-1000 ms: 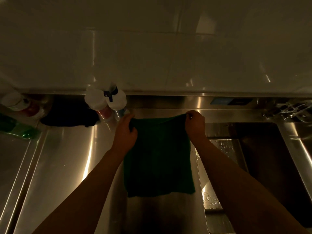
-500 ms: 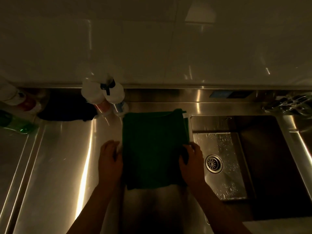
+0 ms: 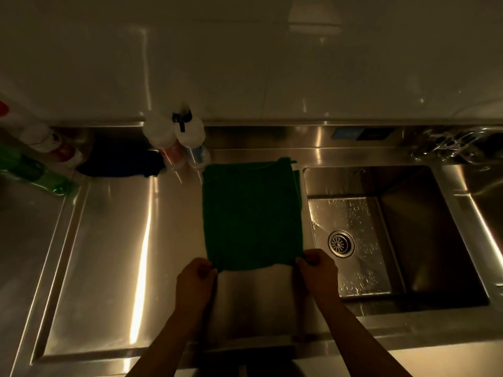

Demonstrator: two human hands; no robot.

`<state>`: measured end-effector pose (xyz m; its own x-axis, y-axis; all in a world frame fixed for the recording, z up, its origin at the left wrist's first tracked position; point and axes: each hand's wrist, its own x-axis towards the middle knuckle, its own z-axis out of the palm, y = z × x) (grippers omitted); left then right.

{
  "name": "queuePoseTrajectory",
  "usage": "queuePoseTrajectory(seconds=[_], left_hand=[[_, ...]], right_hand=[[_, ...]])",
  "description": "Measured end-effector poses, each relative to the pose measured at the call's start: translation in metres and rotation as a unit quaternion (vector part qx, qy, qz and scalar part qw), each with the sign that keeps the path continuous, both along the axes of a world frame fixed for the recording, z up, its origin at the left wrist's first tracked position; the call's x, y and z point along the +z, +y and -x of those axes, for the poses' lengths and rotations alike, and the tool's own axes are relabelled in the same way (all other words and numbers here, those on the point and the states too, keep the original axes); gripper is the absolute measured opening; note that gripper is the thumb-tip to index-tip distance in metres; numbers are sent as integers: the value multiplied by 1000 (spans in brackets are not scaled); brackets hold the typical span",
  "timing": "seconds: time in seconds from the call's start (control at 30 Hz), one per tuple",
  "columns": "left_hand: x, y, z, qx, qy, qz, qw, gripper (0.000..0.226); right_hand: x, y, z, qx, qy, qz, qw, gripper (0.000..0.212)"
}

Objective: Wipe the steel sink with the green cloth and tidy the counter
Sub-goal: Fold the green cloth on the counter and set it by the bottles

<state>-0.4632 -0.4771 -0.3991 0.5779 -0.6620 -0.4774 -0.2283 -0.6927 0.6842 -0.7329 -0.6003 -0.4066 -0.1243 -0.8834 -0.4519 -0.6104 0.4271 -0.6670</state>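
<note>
The green cloth [image 3: 251, 213] lies flat and folded on the steel counter [image 3: 109, 254], just left of the sink basin [image 3: 424, 240]. My left hand [image 3: 196, 278] pinches the cloth's near left corner. My right hand [image 3: 317, 269] pinches its near right corner. The basin floor is wet, with water drops around the round drain [image 3: 341, 243].
Two white-capped bottles [image 3: 175, 137] stand behind the cloth against the wall. A dark cloth [image 3: 119, 163] lies to their left, beside a green bottle [image 3: 30, 172] and other bottles [image 3: 46, 142]. A tap fitting [image 3: 449, 148] sits at the back right.
Both hands slid from the cloth's far edge down its sides to the near corners. The cloth now lies flat on the counter, and the view shifted so the sink basin shows.
</note>
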Motion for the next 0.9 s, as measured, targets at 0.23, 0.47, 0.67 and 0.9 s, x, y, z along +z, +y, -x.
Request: queuePoseTrajectory(seconds=[0.23,0.47,0.67,0.9], left_hand=[[2,-10,3,3,-36,14,999,18],[24,7,3,137,115,135,974,11],[38,23,-7,153,81,189,967,20],[34,44,-16,16,65,124,990,16]], right_hand=[[7,-4,13,-30,-30,22,999,11],[21,0,17,-74,-82,99,989,8],[34,11,18,-37,-127,166,977,23],[27,27,38,-63,-183,105,975,15]])
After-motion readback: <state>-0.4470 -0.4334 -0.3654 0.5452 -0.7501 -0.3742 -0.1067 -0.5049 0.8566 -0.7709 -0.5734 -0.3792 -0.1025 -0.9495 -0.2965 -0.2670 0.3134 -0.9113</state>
